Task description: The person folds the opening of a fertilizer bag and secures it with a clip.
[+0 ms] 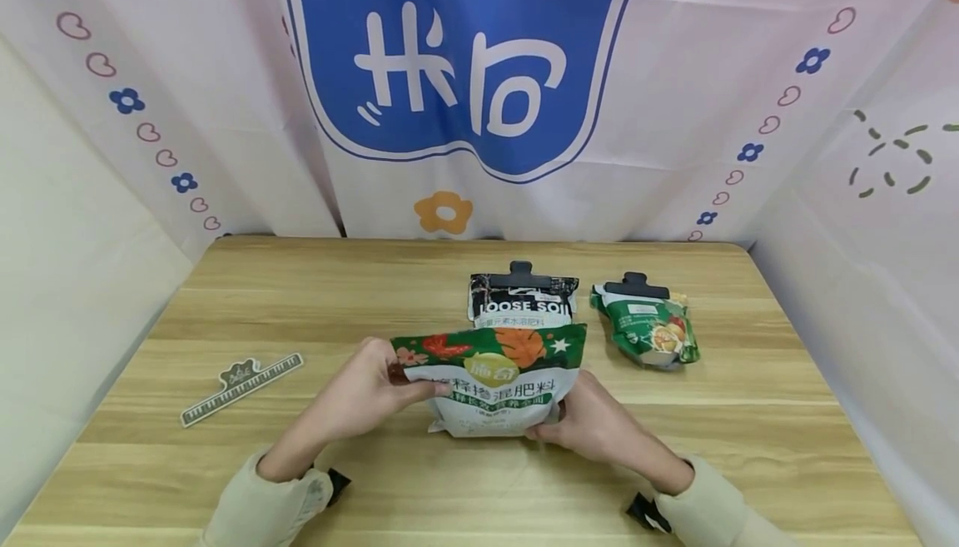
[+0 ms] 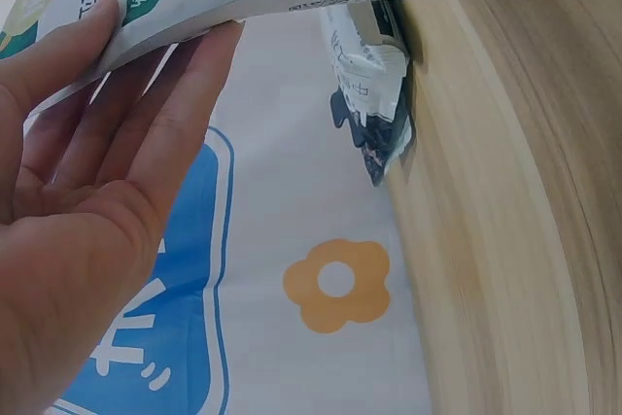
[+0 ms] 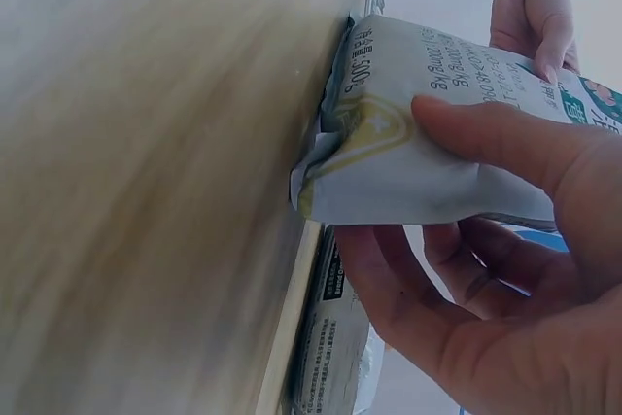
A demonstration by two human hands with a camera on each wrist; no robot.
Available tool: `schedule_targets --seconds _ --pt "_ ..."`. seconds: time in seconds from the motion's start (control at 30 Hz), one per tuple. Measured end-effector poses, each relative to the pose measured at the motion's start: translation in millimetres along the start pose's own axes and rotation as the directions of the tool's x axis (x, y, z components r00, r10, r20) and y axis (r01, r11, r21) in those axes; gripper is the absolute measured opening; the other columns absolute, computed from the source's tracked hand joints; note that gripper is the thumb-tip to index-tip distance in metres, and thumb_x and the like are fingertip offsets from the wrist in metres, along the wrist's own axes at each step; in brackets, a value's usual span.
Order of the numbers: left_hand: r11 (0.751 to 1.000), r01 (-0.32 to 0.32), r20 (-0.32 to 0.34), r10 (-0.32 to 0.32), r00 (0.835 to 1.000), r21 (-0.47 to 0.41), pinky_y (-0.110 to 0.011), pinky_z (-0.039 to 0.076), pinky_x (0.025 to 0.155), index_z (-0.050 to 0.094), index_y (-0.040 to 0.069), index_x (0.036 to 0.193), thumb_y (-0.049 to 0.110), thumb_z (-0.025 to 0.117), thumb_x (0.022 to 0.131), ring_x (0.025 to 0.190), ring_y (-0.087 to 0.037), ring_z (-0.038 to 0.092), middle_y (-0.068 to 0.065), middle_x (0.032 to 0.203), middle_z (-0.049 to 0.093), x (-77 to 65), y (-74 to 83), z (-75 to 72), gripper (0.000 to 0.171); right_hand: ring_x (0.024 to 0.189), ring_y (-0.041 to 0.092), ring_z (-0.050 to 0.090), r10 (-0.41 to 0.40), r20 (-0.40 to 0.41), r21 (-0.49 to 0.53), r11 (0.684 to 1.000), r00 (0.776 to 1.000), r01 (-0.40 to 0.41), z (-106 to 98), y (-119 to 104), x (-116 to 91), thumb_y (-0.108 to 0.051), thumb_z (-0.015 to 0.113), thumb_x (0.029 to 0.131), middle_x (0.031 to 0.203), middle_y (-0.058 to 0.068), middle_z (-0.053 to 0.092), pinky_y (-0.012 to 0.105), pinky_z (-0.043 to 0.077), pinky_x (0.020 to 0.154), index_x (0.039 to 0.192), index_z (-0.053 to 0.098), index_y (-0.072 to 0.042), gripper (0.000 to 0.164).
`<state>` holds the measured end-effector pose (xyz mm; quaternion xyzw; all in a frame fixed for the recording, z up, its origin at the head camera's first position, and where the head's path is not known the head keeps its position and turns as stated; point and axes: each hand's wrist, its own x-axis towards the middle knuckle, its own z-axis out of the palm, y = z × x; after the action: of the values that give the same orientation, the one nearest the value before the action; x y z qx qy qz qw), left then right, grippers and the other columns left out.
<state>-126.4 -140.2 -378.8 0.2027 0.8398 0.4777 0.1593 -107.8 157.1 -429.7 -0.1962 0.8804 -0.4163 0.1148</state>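
Observation:
A green and white fertilizer bag (image 1: 494,410) stands upright at the middle of the table, held between both hands. My left hand (image 1: 372,389) grips its upper left edge, thumb on the front and fingers behind, as the left wrist view also shows. Lower down on the right side, my right hand (image 1: 588,418) pinches the bag near its bottom corner. In the right wrist view the thumb (image 3: 486,138) lies on the printed face and the fingers are behind. The bag's bottom edge is at the wooden tabletop.
Behind it lies a black and white "LOOSE SOIL" bag (image 1: 517,310) with a black clip (image 1: 520,276). Right of that is a small green bag (image 1: 648,326) with another black clip (image 1: 635,285). A piano-keyboard-patterned ruler-like clip (image 1: 243,389) lies on the left of the table (image 1: 375,289).

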Motion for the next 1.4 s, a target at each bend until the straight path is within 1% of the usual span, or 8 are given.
schedule_targets --seconds 0.33,0.5,0.67,0.73,0.8,0.9,1.17,1.4 --pt "0.998 0.009 0.056 -0.006 0.998 -0.064 -0.022 0.059 0.064 0.072 0.020 0.111 0.029 0.079 0.084 0.086 -0.014 0.073 0.001 0.103 0.077 -2.6 -2.4 -1.4 0.029 0.114 0.004 0.060 0.002 0.102 0.069 0.998 0.995 -0.009 -10 0 0 -0.037 0.086 0.073 0.120 -0.025 0.064 0.032 0.049 0.099 0.124 0.055 -0.041 0.060" --pt "0.998 0.015 0.058 -0.012 0.998 -0.054 -0.022 0.059 0.080 0.069 0.018 0.115 0.033 0.079 0.083 0.095 -0.009 0.073 0.001 0.107 0.075 -2.5 -1.8 -2.5 0.037 0.116 0.008 0.062 -0.009 0.014 0.125 0.992 1.000 0.007 -20 -8 -1 -0.049 0.082 0.074 0.121 -0.019 0.066 0.039 0.051 0.102 0.124 0.057 -0.037 0.058" --pt "0.999 -0.010 0.065 0.008 0.998 0.036 -0.017 0.053 0.058 0.068 0.029 0.116 0.046 0.078 0.080 0.060 0.005 0.058 0.011 0.104 0.076 -2.0 1.1 -2.7 0.041 0.115 0.008 0.063 -0.111 -0.103 0.185 0.974 0.988 0.129 -24 -19 -1 -0.039 0.078 0.082 0.122 -0.015 0.068 0.032 0.053 0.100 0.123 0.062 -0.033 0.044" --pt "0.999 -0.031 0.066 0.029 0.997 0.030 -0.017 0.052 0.062 0.066 0.034 0.119 0.048 0.078 0.079 0.063 0.007 0.056 0.015 0.109 0.074 -0.5 3.2 -0.1 0.044 0.114 0.009 0.064 -0.171 -0.143 0.211 0.957 0.975 0.198 -23 -22 0 -0.031 0.076 0.086 0.121 -0.012 0.070 0.029 0.054 0.097 0.122 0.065 -0.030 0.038" --pt "0.999 -0.033 0.047 0.034 0.998 -0.021 -0.019 0.054 0.068 0.065 0.036 0.120 0.046 0.081 0.077 0.069 0.006 0.060 0.017 0.113 0.073 1.7 5.7 5.0 0.047 0.112 0.010 0.065 -0.215 -0.186 0.225 0.941 0.959 0.254 -22 -24 1 -0.025 0.075 0.087 0.118 -0.008 0.072 0.028 0.054 0.095 0.119 0.067 -0.027 0.033" --pt "0.990 -0.015 -0.012 0.014 1.000 -0.137 -0.024 0.052 0.098 0.063 0.033 0.123 0.040 0.085 0.074 0.111 -0.001 0.065 0.014 0.119 0.071 5.2 9.5 15.0 0.054 0.110 0.010 0.067 -0.242 -0.241 0.243 0.922 0.940 0.300 -19 -27 4 -0.019 0.076 0.087 0.115 -0.005 0.074 0.028 0.055 0.093 0.116 0.070 -0.023 0.030" --pt "0.921 -0.102 -0.194 0.030 0.981 -0.376 -0.033 0.059 0.089 0.069 0.016 0.118 0.023 0.088 0.072 0.103 -0.021 0.072 -0.003 0.112 0.075 14.4 10.4 35.2 0.050 0.108 0.013 0.070 -0.257 -0.282 0.300 0.891 0.924 0.340 -18 -28 6 -0.012 0.077 0.085 0.114 0.001 0.074 0.031 0.057 0.092 0.116 0.071 -0.017 0.032" --pt "0.903 -0.076 -0.179 -0.001 0.984 -0.424 -0.035 0.060 0.084 0.071 0.014 0.115 0.023 0.086 0.075 0.099 -0.023 0.074 -0.006 0.108 0.076 15.8 12.1 34.9 0.044 0.107 0.019 0.071 -0.230 -0.235 0.419 0.852 0.944 0.312 -21 -25 6 -0.008 0.075 0.085 0.114 0.003 0.075 0.035 0.059 0.090 0.114 0.073 -0.012 0.029"
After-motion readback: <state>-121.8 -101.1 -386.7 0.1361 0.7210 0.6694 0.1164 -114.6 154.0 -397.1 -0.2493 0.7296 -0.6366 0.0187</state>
